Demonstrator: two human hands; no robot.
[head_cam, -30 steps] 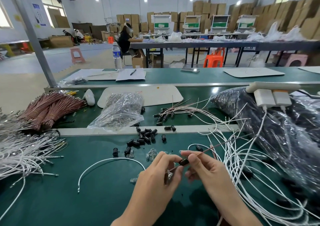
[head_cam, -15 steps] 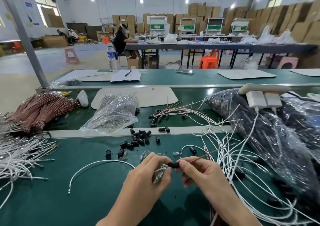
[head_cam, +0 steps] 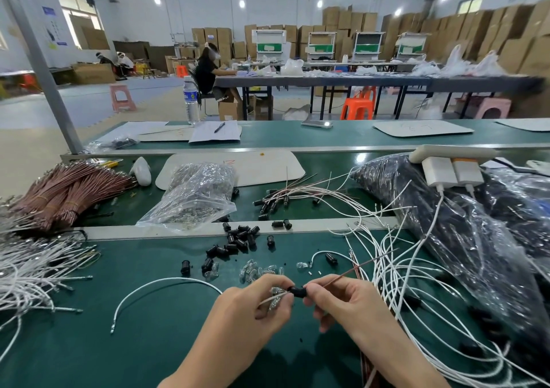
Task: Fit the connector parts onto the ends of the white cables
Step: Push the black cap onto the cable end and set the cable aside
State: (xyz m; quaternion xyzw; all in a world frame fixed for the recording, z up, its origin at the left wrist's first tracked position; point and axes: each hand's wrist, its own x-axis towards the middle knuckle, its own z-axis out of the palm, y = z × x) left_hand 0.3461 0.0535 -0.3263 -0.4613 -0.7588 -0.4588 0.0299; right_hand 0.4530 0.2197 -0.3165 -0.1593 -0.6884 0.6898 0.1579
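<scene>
Pinching a black connector part between thumb and forefinger of the right hand, near and low over the tabletop.
– Seen. And gripping what with the left hand?
Curling its fingers round the end of a white cable, with a few clear bulbs tucked into the same grip. Bringing that end right up against the left side of the black part.
– Belonging to the curved white cable left of that hand?
Cannot tell; hidden behind the knuckles where the curve ends.
– Noting a thin brown wire as well.
Leaving the right fingertips and slanting up toward the far right, across the tangle of white cables.
– Lying beyond the hands?
Scattered just past the fingers, more bulbs; farther off, loose black connector parts, some touching. Resting far left, a bound sheaf of brown wires; beside it toward the middle, a clear bag; filling the right side, a dark plastic bag. Heaped at the left edge, a pile of white cables.
</scene>
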